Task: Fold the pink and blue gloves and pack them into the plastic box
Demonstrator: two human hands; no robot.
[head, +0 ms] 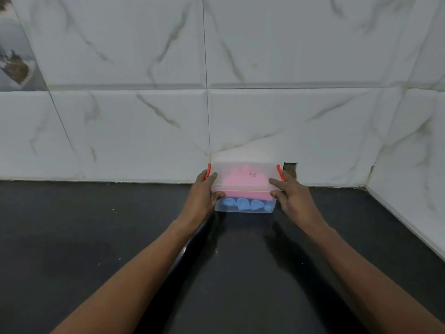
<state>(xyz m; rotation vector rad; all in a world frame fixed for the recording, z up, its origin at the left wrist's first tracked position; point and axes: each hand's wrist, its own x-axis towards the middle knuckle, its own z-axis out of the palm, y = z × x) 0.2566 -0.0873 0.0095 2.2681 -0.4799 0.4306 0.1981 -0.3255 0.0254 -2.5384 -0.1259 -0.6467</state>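
Two bare arms reach over a dark counter. The left hand and right hand each clasp one end of a lidded clear box between thumb and fingers. Inside, the blue glove lies under the pink glove. A tiled wall rises just behind.

The plastic box stands close to the tiled back wall, leaving little room behind. The left grip and right grip take up its 2 ends. Dark tabletop lies open left, right and in front; a side wall closes the far right.
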